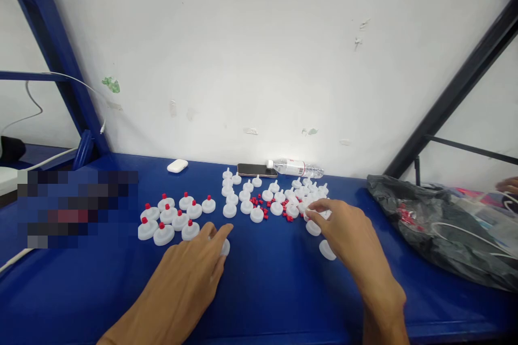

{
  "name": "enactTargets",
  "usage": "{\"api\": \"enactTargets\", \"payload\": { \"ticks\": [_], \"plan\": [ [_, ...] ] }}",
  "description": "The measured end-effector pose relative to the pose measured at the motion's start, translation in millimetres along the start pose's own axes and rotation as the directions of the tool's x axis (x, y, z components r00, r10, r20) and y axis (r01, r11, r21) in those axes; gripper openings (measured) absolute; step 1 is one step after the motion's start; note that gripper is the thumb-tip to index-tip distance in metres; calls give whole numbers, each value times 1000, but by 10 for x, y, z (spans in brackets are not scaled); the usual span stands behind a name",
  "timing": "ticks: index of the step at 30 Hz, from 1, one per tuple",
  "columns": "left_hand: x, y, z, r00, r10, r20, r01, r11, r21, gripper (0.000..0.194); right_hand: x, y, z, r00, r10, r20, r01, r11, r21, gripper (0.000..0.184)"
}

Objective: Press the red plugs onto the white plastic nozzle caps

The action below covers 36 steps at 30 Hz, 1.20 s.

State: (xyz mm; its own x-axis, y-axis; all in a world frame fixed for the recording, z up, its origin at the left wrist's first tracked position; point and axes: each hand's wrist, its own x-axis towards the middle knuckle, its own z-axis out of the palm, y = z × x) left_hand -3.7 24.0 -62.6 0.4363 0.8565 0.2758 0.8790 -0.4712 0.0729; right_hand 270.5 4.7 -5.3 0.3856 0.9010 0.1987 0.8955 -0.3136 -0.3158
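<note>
My left hand (190,269) is closed around a white nozzle cap (225,248), which shows partly past the fingers. To its left stand several white nozzle caps with red tips (164,233). At the right, my right hand (348,234) pinches at another white nozzle cap (313,227) on the edge of a cluster; the fingers partly hide it. Several white caps without red tips (256,214) stand across the middle, with small loose red tips (289,218) scattered among them. One more white cap (327,250) lies beneath my right hand, partly covered.
Along the wall lie a white earbud case (177,166), a phone (257,171) and a clear plastic bottle (297,167) on its side. A dark plastic bag (421,242) with red pieces lies at the right of the blue table (267,302). Blue frame posts (52,38) rise at the sides.
</note>
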Motion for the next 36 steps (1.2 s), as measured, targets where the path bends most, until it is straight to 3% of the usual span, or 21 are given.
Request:
{"api": "enactTargets", "payload": {
  "ticks": [3, 7, 11, 15, 17, 18, 19, 21, 23, 25, 28, 36],
  "plan": [
    [-7, -53, -44, 999, -4, -41, 4, 1000, -13, 50, 14, 84, -21, 998, 40, 51, -38, 999, -31, 19],
    [-7, 65, -106, 992, -54, -111, 52, 998, -25, 47, 97, 157, 35, 994, 22, 109, -19, 1000, -23, 15],
    [-48, 275, -96, 983, 1, -183, -36, 982, -186, 42, 67, 17, 61, 973, -158, 167, 120, 970, 213, 11],
    [-56, 380, -35, 991, 35, -127, -84, 912, -401, 42, -132, -290, -2, 835, -481, 269, 262, 776, 574, 12],
    [-27, 377, -15, 994, 71, -82, -102, 875, -473, 24, -212, -402, -30, 780, -562, 277, 281, 709, 647, 8],
    [-9, 367, -11, 994, 91, -61, -110, 863, -493, 17, -230, -430, -33, 776, -571, 269, 289, 700, 653, 5],
    [9, 355, -9, 994, 102, -43, -110, 859, -501, 14, -231, -439, -23, 793, -556, 251, 297, 712, 636, 8],
    [38, 337, -11, 996, 88, -29, -91, 869, -486, 15, -188, -404, 31, 869, -457, 191, 312, 805, 505, 23],
    [52, 334, -10, 997, 70, -25, -74, 885, -460, 20, -116, -327, 117, 944, -303, 130, 265, 932, 246, 29],
    [54, 345, -5, 997, 67, -23, -71, 893, -445, 21, -51, -248, 202, 975, -189, 119, 192, 981, -11, 29],
    [51, 366, 7, 997, 80, 2, -71, 898, -435, 20, -5, -189, 268, 972, -157, 176, 184, 972, -149, 29],
    [35, 370, 31, 997, 70, 19, -56, 909, -412, 18, -6, -213, 256, 955, -168, 245, 206, 968, -142, 24]
  ]
}}
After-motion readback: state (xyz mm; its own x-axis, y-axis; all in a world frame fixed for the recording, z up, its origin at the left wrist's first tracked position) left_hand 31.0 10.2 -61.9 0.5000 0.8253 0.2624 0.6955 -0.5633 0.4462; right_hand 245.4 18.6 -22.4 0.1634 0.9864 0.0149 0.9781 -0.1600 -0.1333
